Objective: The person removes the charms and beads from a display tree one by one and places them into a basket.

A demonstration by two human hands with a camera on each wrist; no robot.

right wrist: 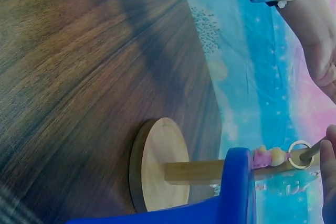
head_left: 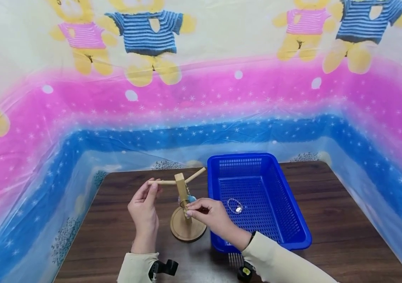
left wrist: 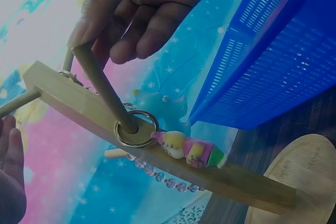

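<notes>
A wooden stand (head_left: 181, 180) with several pegs rises from a round base (head_left: 188, 232). My left hand (head_left: 145, 206) pinches the end of its upper left peg (head_left: 167, 182) between thumb and fingers. My right hand (head_left: 212, 215) is at the lower front peg (left wrist: 102, 85), thumb and finger pinching its tip. Around that peg hangs the metal ring (left wrist: 118, 135) of a keychain, whose pink-and-yellow figure charm (left wrist: 191, 150) lies along the post. Behind the post hang a turquoise charm (left wrist: 163, 108) and a string of clear pinkish beads (left wrist: 160, 177).
Right of the stand sits a blue plastic basket (head_left: 294, 208), its rim close under my right forearm. Inside lies a beaded bracelet (head_left: 235, 205). The dark wooden table (head_left: 342, 220) is backed by a printed cloth (head_left: 215, 94).
</notes>
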